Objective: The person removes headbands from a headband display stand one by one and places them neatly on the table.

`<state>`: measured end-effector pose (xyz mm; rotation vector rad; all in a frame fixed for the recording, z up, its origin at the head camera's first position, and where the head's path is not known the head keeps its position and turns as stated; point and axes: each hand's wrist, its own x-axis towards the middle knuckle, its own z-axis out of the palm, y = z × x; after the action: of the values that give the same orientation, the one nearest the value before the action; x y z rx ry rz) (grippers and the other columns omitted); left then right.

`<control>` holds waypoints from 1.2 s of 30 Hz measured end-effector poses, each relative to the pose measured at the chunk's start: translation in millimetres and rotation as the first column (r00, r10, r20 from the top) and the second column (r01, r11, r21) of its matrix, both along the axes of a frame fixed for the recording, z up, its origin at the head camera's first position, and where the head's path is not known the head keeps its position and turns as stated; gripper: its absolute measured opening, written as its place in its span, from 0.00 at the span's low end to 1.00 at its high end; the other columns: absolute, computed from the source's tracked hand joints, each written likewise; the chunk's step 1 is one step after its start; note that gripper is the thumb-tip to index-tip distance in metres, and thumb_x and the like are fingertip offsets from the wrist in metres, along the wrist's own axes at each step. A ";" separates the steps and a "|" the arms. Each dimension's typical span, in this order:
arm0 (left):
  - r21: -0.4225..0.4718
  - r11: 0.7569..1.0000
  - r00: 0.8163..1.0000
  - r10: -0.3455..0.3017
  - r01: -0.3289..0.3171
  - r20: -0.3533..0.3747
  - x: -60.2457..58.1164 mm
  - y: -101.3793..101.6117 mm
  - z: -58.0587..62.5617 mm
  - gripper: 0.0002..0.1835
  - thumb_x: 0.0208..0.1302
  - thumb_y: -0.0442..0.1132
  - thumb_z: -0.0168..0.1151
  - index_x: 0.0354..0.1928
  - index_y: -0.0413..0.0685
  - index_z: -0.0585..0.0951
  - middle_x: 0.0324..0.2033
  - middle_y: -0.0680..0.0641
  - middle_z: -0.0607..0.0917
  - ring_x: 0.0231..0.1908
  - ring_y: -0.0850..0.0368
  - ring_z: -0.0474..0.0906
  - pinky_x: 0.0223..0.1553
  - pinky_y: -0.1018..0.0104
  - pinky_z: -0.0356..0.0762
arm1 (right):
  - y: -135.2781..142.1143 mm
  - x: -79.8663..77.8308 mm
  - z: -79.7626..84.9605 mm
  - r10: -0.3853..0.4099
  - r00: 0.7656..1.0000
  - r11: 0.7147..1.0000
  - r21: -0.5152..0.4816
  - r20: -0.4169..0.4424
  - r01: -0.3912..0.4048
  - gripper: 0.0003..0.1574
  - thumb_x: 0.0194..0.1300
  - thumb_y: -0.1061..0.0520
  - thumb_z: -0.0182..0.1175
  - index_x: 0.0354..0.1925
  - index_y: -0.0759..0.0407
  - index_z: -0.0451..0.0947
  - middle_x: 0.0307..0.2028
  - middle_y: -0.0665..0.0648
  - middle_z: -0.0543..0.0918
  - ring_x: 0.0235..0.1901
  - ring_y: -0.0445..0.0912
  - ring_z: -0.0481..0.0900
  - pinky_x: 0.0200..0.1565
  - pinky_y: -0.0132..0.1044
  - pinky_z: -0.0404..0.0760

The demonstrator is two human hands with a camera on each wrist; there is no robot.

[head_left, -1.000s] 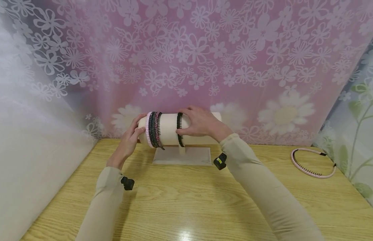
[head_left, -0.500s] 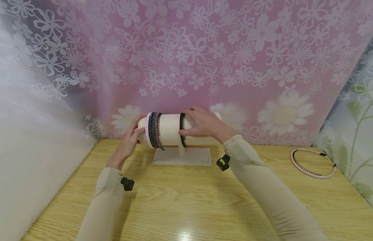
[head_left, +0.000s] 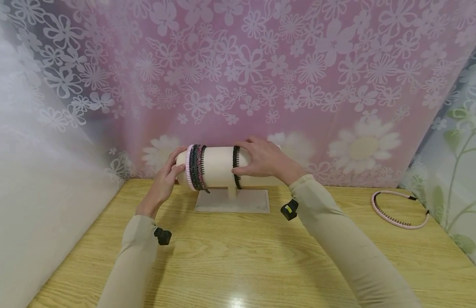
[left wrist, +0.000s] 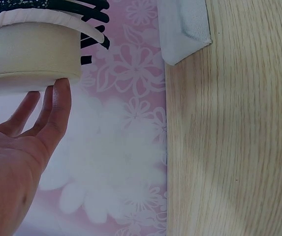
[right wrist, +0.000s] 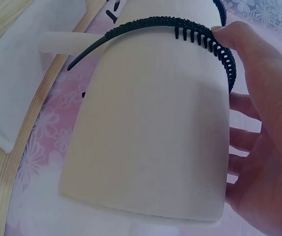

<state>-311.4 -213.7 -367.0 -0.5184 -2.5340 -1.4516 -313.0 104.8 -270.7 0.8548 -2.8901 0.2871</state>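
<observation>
A cream cylindrical headband stand (head_left: 218, 167) lies level on a short post above a pale flat base (head_left: 232, 201). My left hand (head_left: 162, 186) holds its left end, thumb in front and fingers behind. Near that end sit a pink headband (head_left: 189, 167), a dark glittery headband (head_left: 195, 171) and a pink-and-black speckled headband (head_left: 201, 169), side by side. Right of the middle, my right hand (head_left: 262, 158) pinches a black toothed headband (head_left: 236, 167) around the cylinder. In the right wrist view the thumb presses the band's edge (right wrist: 200, 29), while the other fingers reach behind the cylinder.
A pink toothed headband (head_left: 399, 224) lies on the wooden table (head_left: 222, 256) at the right. Close behind the stand hangs a pink flowered curtain (head_left: 238, 85), with a white curtain (head_left: 41, 192) at the left. Black wrist cameras sit below both cuffs.
The right hand and the black headband have slid a little to the right along the cylinder. The left hand keeps its place on the left end.
</observation>
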 end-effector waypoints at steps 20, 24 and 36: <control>-0.007 1.000 1.000 0.008 -0.008 -0.018 -1.2 0.8 -0.8 0.27 0.81 0.58 0.42 0.78 0.79 0.56 0.75 0.43 0.67 0.62 0.38 0.75 0.51 0.38 0.81 | 14.9 4.4 -0.5 -0.017 1.000 1.000 -0.024 0.005 0.018 0.55 0.60 0.28 0.67 0.76 0.50 0.64 0.73 0.62 0.68 0.71 0.60 0.68 0.68 0.63 0.70; -0.012 1.000 1.000 0.011 -0.011 -0.015 -1.6 0.7 -0.5 0.27 0.81 0.58 0.42 0.78 0.82 0.56 0.75 0.44 0.67 0.62 0.38 0.75 0.52 0.38 0.81 | 17.0 5.2 -0.1 -0.023 1.000 0.999 -0.022 0.007 0.023 0.55 0.60 0.28 0.66 0.76 0.50 0.64 0.74 0.62 0.68 0.71 0.60 0.67 0.68 0.63 0.69; -0.019 1.000 1.000 0.012 -0.012 -0.013 -0.2 0.6 -0.9 0.28 0.81 0.57 0.41 0.79 0.77 0.55 0.75 0.43 0.66 0.62 0.38 0.75 0.51 0.38 0.81 | 23.2 5.8 -1.1 -0.035 0.999 0.999 -0.020 0.006 0.035 0.55 0.60 0.28 0.66 0.76 0.50 0.64 0.74 0.63 0.67 0.71 0.62 0.68 0.68 0.63 0.69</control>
<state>-311.6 -213.1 -367.8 -0.5125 -2.5392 -1.4164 -307.2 128.0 -271.8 0.8012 -2.8989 0.3147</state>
